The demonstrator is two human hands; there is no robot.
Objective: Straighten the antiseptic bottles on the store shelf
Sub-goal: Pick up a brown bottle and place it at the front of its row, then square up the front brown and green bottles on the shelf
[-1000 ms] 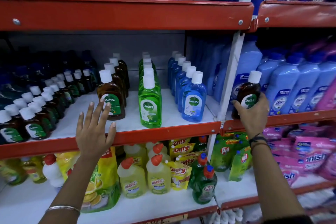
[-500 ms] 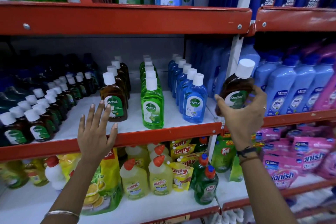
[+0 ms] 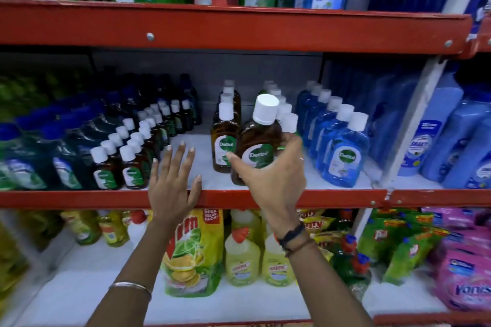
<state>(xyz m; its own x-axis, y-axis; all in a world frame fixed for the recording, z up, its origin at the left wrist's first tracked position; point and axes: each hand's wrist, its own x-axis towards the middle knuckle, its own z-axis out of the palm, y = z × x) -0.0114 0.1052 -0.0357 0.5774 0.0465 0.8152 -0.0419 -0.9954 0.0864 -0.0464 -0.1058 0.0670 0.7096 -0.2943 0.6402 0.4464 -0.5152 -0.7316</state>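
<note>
My right hand [image 3: 273, 180] grips a brown Dettol bottle [image 3: 259, 141] with a white cap, tilted slightly right, just above the front of the middle shelf [image 3: 332, 198]. It hangs right beside the front bottle of the brown Dettol row [image 3: 224, 141] and hides most of the green Dettol row behind it. My left hand [image 3: 172, 183] is open, fingers spread, palm over the red shelf edge, left of the brown row. A blue Dettol row [image 3: 342, 156] stands to the right. Small brown Dettol bottles [image 3: 130, 164] stand in rows at the left.
Dark blue and green pouches [image 3: 39, 156] fill the shelf's left end. Tall blue bottles [image 3: 438, 135] stand past the white upright. Above the red upper shelf [image 3: 239, 26] stand Dettol packs. Below are yellow Harpic bottles [image 3: 243, 257], a Vim pouch [image 3: 194, 252] and pink packs.
My right hand has carried the brown bottle from the right bay leftward to the brown row's front. The view has shifted right to left; my left hand stays open by the shelf edge.
</note>
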